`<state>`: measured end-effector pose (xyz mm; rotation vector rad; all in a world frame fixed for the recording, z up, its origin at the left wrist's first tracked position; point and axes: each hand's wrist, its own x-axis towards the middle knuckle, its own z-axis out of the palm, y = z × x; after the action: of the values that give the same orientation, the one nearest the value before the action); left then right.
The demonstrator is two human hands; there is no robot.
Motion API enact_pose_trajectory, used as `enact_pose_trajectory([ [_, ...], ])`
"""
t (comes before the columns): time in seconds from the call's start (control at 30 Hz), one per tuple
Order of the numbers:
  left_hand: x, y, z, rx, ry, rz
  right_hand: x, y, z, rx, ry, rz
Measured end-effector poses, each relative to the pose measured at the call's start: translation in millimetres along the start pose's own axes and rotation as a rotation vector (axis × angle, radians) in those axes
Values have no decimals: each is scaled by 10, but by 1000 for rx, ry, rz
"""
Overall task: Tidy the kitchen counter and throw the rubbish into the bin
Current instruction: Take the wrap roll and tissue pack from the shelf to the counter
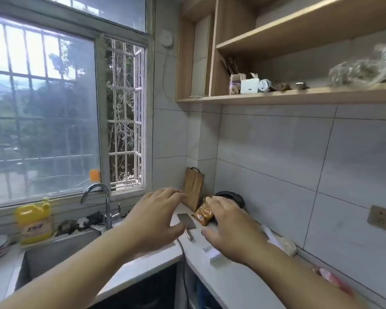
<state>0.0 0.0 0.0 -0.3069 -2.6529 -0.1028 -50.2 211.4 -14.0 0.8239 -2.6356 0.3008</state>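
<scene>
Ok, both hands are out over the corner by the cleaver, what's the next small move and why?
Probably close the right hand on the brown packet and lift it clear. Its fingers already lie over the packet, which sits beside the cleaver in front of the wooden board. The left hand is open above the counter, holding nothing, close to the blade, so keep it off.

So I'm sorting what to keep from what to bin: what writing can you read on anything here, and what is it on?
Nothing reads clearly.
Yellow bottle by the sink: a label with large print, too blurred to read.
Brown packet under the right hand: a small printed patch, unreadable.
Small boxes on the shelf: print too small to make out.
</scene>
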Motion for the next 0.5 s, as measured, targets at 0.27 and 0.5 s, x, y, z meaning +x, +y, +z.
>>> enact_pose_trajectory([
  [0.27, 521, -776, 4, -102, 31, 74, 796, -333, -18, -57, 65, 78],
  [0.5, 1058, -1037, 180, -135, 82, 91, 1262, -111, -58, -160, 68, 90],
])
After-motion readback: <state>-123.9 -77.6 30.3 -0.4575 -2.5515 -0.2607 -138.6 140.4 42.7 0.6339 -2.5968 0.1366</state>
